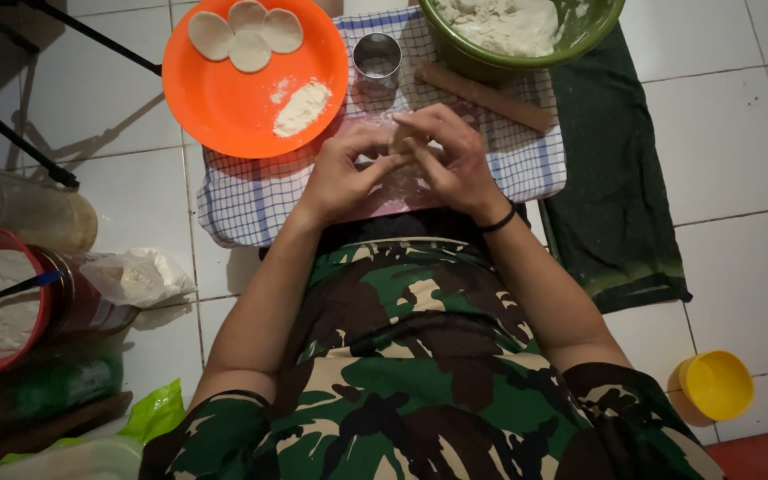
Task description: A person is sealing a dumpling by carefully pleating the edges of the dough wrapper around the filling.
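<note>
Seen from above, a person's left hand (341, 173) and right hand (455, 156) meet at centre, fingers closed around a small dough piece (399, 138) over a checked cloth (251, 200); at 11 o'clock sits an orange plate (224, 98) with flat dough rounds (246, 31); at 12 a metal ring cutter (377, 58); at 1 a green bowl (580, 40) and wooden rolling pin (486, 96).
</note>
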